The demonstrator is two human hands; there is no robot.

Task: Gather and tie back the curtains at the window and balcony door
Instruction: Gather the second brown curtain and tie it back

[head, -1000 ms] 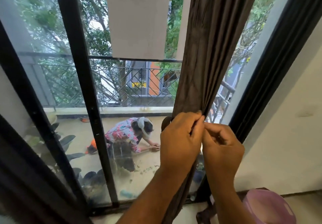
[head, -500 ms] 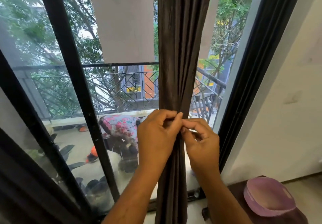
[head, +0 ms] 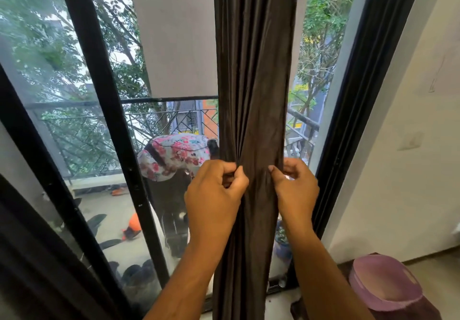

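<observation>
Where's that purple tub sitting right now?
The purple tub sits in the lower right of the head view, on the floor by the cream wall, right of the brown curtain and below the right hand.

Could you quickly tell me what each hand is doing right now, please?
Left hand: closed, pinching the curtain.
Right hand: closed, pinching the curtain.

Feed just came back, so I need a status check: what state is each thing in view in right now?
Brown curtain: gathered into a narrow hanging bunch, no tie visible.
Left hand: closed, pinching the curtain's left folds.
Right hand: closed, pinching its right edge.
Glass door: cannot tell if shut.
Purple bin: upright on the floor.
</observation>
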